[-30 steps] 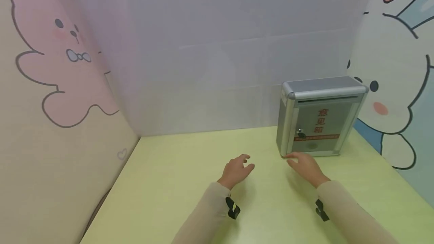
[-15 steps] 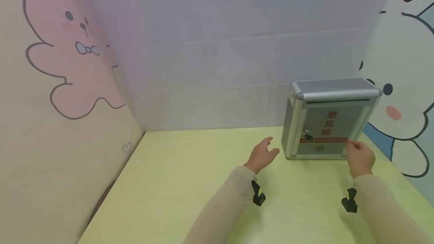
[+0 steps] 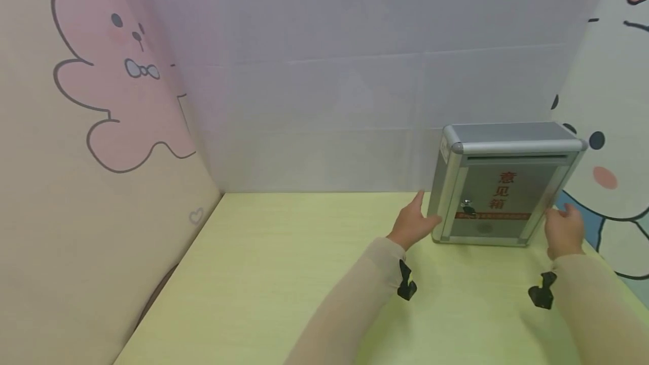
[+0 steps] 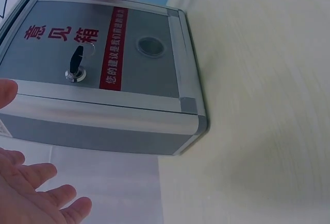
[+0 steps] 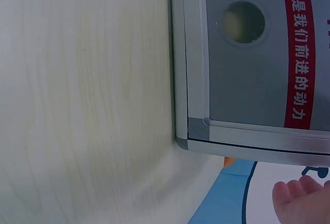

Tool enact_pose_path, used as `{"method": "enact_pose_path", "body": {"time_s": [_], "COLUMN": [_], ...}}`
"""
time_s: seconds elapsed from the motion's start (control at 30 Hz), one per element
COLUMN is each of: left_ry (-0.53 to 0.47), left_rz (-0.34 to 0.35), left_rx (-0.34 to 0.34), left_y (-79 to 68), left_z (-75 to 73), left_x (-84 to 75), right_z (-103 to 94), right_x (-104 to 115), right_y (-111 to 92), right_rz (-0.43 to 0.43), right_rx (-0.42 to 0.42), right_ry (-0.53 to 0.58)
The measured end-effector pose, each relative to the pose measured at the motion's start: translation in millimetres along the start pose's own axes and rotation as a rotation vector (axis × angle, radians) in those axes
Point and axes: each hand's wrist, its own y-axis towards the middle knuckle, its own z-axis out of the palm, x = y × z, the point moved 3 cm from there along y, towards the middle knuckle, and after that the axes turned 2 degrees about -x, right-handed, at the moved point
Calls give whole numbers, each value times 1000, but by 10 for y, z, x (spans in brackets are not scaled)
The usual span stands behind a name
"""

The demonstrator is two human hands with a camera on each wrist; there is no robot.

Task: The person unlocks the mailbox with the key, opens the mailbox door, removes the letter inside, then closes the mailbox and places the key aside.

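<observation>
A grey metal suggestion box [image 3: 512, 196] with red characters stands upright on the table. A small lock with a key [image 4: 76, 67] sits on its front door, beside the left edge. My left hand [image 3: 413, 224] is at the box's left side, fingers spread and thumb toward the front edge. Fingers [image 4: 38, 175] and thumb of that hand flank the left side wall in the left wrist view. My right hand [image 3: 564, 232] is at the right side, its loosely bent fingers [image 5: 294, 190] showing a gap from the wall in the right wrist view.
The pale yellow table [image 3: 284, 263] extends left and forward of the box. Behind it hangs a whitish wall sheet [image 3: 314, 94]. A pink cartoon panel [image 3: 127, 111] borders the left, and a white rabbit panel [image 3: 603, 106] the right. Black straps [image 3: 407, 280] circle both sleeves.
My right hand has moved from the box's lower left front corner across to its right side. My left hand has moved right, up to the left side. The view has shifted slightly.
</observation>
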Motion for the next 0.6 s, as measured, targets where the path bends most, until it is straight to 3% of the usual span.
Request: {"method": "enact_pose_path", "body": {"time_s": [0.33, 0.5, 0.6], "left_ry": [33, 44, 57], "left_rz": [28, -9, 4], "left_rx": [-22, -17, 5], "left_y": [89, 118, 145], "left_z": [91, 181, 255], "left_x": [-110, -55, -66], "right_z": [-23, -1, -30], "right_x": [-16, -95, -147], "right_y": [96, 104, 120], "right_rz": [-115, -123, -92], "right_rx": [128, 102, 68], "right_ry": [-32, -37, -46]}}
